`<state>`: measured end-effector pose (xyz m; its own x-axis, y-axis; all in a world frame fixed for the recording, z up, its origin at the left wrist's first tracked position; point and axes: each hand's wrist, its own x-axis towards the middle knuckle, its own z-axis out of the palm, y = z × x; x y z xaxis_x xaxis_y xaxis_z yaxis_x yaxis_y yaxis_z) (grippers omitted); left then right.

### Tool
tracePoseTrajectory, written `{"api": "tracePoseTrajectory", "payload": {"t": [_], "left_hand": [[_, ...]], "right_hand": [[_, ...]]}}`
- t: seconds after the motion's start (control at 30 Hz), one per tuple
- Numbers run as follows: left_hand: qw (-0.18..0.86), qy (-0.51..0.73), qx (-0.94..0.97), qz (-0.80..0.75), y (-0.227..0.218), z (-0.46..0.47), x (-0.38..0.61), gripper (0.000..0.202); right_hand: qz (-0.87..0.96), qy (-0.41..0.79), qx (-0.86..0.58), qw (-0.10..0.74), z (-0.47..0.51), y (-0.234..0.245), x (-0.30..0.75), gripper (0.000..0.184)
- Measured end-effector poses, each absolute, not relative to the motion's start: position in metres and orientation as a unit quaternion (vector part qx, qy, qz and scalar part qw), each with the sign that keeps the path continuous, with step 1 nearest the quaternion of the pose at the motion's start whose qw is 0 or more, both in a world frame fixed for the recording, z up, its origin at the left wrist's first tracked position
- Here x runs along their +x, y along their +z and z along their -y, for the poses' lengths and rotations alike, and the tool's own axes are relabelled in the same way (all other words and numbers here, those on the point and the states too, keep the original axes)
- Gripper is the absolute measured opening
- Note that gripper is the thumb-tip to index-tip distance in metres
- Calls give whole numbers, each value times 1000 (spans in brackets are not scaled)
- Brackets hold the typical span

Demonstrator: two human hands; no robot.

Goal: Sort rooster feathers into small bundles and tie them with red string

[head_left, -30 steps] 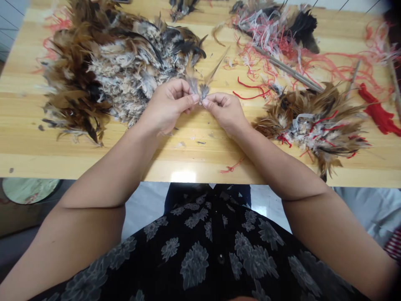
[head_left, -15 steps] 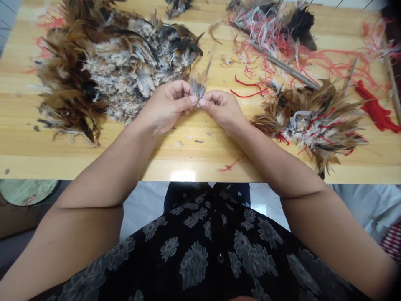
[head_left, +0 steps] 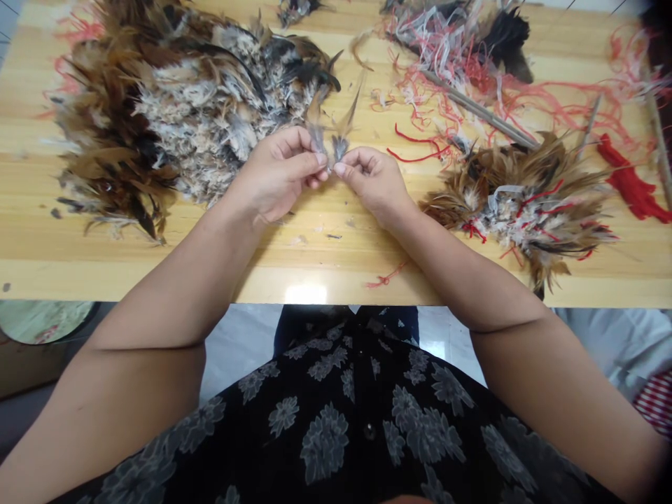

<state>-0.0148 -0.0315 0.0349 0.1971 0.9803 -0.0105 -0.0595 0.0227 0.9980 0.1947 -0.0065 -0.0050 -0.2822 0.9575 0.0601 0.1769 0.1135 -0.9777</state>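
Observation:
Between thumb and fingers, my left hand (head_left: 286,170) pinches a small greyish-brown feather (head_left: 316,131) by its base. My right hand (head_left: 372,180) pinches another feather (head_left: 342,133), grey and fluffy low down with a thin tip pointing up and right. The two hands are close together over the wooden table (head_left: 294,269), a narrow gap between the feathers. Behind my left hand lies a big heap of brown, black and whitish feathers (head_left: 204,112). Beside my right forearm is a smaller bundle of brown feathers (head_left: 525,203) with red ties among its pale bases.
Tangled pink and white plastic strings (head_left: 456,56) lie at the back right, near a thin stick (head_left: 483,115). A bunch of red strips (head_left: 633,182) rests at the far right. A short pink string (head_left: 387,277) is near the front edge; a round-topped stool (head_left: 45,322) stands below left.
The feathers, bunched together between both hands before, are now apart, one in each hand. My left hand has moved slightly left and up; the right has hardly moved.

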Motion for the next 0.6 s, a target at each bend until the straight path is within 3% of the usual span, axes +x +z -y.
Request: {"api": "tracePoseTrajectory", "payload": {"t": [0.23,0.43,0.6], "left_hand": [[586,472,529,-393,28,22,-15,92],[618,486,509,-351,18,19,-17,75],[620,459,508,-383,18,22,-21,61]], "right_hand": [[623,544,-401,395,6,-2,197,64],[621,564,-362,407,3,-5,198,72],[654,524,-379,393,-1,-15,197,65]]}}
